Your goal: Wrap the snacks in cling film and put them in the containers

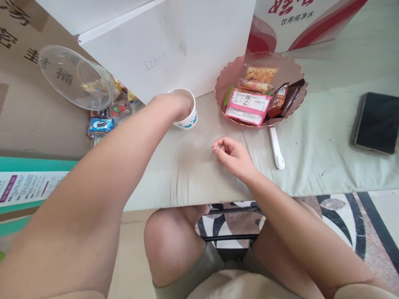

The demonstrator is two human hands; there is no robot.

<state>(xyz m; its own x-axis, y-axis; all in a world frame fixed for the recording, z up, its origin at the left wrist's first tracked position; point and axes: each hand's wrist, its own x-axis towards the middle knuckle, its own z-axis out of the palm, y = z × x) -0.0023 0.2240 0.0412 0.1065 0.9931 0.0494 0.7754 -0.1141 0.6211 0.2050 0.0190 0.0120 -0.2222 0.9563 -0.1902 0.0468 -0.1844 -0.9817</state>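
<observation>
My left hand (174,106) reaches into a white paper cup (188,120) with blue print that stands on the grey-green table cover; the fingers are hidden inside the cup, so I cannot tell whether they hold anything. My right hand (232,155) rests on the cover in front of me, fingers curled with thumb and forefinger pinched together; whether something tiny is pinched there is not clear. A pink scalloped dish (224,83) with several wrapped snacks, among them a pink packet (247,108), sits just beyond the right hand.
A white pen-like stick (277,147) lies beside the dish. A dark phone (377,122) lies at the right. A white box (174,41) stands behind the cup. A clear plastic lid (75,77) and more wrapped snacks (101,124) are at the left.
</observation>
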